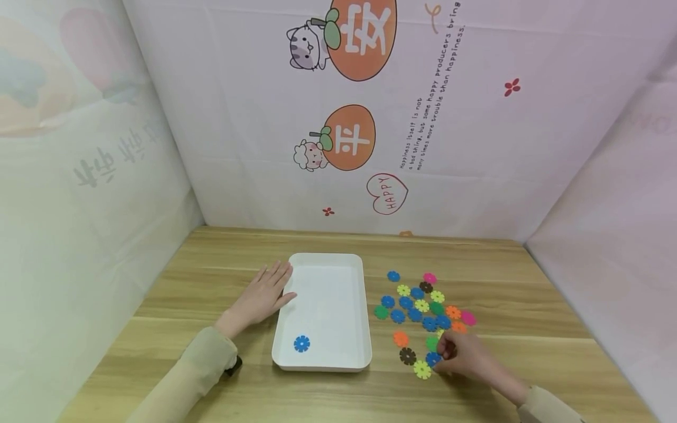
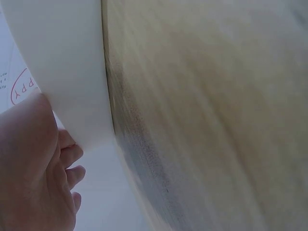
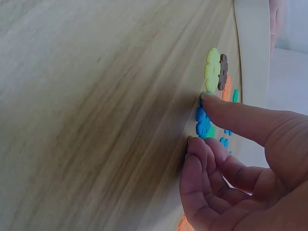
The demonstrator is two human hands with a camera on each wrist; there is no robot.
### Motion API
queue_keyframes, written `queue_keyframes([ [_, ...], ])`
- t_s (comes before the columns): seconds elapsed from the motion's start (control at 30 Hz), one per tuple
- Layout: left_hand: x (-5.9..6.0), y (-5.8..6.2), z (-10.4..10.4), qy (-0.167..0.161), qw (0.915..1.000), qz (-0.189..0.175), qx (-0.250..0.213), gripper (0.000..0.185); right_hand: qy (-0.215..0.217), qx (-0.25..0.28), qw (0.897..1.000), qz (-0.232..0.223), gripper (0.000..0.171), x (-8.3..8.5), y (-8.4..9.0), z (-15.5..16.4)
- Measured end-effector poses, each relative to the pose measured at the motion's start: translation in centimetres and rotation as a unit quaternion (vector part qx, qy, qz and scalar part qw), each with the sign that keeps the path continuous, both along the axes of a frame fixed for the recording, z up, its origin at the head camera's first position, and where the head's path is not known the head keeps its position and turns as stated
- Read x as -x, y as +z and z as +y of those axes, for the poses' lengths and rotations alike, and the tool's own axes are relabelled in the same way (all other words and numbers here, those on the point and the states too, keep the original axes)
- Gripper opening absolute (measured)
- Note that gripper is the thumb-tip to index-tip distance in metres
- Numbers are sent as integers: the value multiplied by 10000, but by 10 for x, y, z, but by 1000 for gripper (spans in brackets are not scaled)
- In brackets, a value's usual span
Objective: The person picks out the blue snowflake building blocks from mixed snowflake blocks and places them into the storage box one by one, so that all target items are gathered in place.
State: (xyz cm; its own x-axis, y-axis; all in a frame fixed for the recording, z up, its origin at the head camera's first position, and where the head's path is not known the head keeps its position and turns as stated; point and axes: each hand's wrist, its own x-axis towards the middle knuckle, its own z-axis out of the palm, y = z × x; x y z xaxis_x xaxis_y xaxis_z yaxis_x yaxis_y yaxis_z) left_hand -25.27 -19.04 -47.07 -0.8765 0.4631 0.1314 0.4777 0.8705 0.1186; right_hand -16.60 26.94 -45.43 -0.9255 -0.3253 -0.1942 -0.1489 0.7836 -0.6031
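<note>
A white rectangular tray [image 1: 328, 305] lies on the wooden table with one blue snowflake disc [image 1: 302, 343] inside, near its front left corner. My left hand [image 1: 264, 294] rests on the tray's left rim with fingers extended; the left wrist view shows that hand [image 2: 33, 168] against the tray's outer wall [image 2: 67, 62]. Over to the right, my right hand [image 1: 465, 355] is at the front of a spread of notched plastic discs. Its thumb and fingers [image 3: 231, 113] pinch another blue snowflake disc [image 3: 202, 122] by its edges, low at the table.
Beside the held disc lie a yellow disc [image 1: 422, 369] and a brown disc [image 1: 407, 356]. Several blue, green, orange, pink and yellow discs spread behind, some overlapping, including a pink one [image 1: 468, 318]. Printed cloth walls [image 1: 254, 147] enclose the table [image 1: 174, 282].
</note>
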Motion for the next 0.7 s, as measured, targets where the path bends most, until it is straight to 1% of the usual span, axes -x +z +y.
queue_keyframes([
  [0.17,1,0,0,-16,10000,9,-12,71,-14,-51,10000,4,33,3,-1,1],
  [0.3,2,0,0,-31,10000,13,-24,72,135,13,9999,56,32,3,-1,2],
  [0.4,2,0,0,-43,10000,34,-31,71,202,64,9998,29,33,3,0,2],
  [0.5,2,-1,0,-39,10000,32,-21,72,169,125,9997,-95,34,3,1,2],
  [0.63,1,-1,0,-35,10000,32,-10,72,332,339,9988,-143,26,4,2,5],
  [0.7,1,-1,-1,-34,10000,35,-14,71,384,517,9975,-282,20,4,3,6],
])
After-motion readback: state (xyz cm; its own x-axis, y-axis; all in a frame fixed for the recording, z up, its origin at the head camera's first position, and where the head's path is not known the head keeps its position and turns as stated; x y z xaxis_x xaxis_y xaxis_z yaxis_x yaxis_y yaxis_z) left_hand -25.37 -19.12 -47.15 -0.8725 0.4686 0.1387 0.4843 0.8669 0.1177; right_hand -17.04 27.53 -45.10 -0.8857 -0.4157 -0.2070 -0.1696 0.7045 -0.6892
